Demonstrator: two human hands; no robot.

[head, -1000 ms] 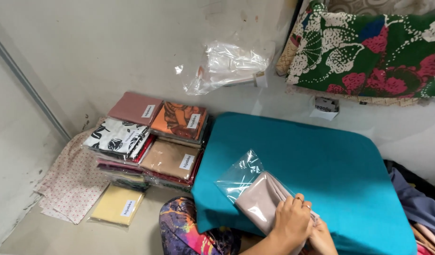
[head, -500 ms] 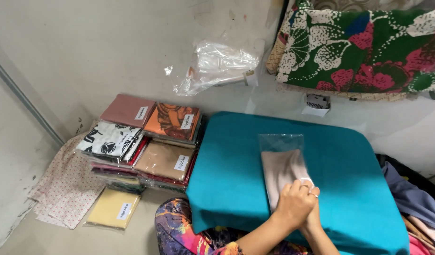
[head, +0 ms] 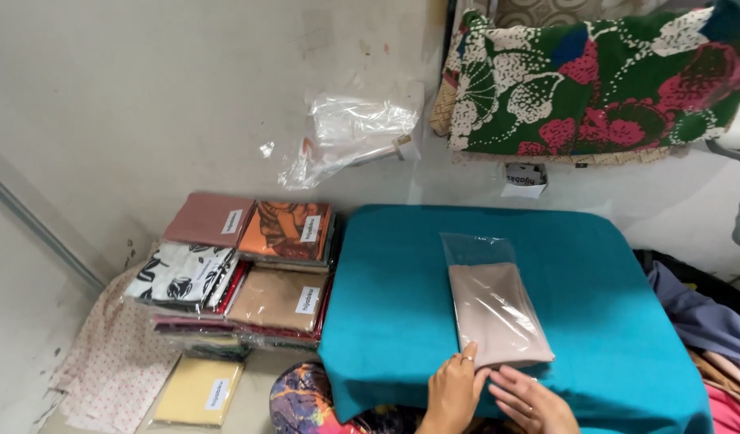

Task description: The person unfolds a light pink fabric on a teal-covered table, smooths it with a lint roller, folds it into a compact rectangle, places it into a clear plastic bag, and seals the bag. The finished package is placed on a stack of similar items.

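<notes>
Clear plastic bag (head: 494, 309) holding folded beige cloth lies flat on the teal-covered desk (head: 386, 321), near its front edge, the open end pointing toward the far edge. The left hand (head: 453, 394) and right hand (head: 531, 400) rest at the bag's near end, fingers (head: 469, 352) stretched and slightly spread, pressing on it rather than clamped around it. Left of the desk, on the floor, sit stacks of packaged fabrics (head: 249, 273). A crumpled empty bag (head: 354, 133) lies beyond the far edge, beside a green floral cloth (head: 595, 80).
</notes>
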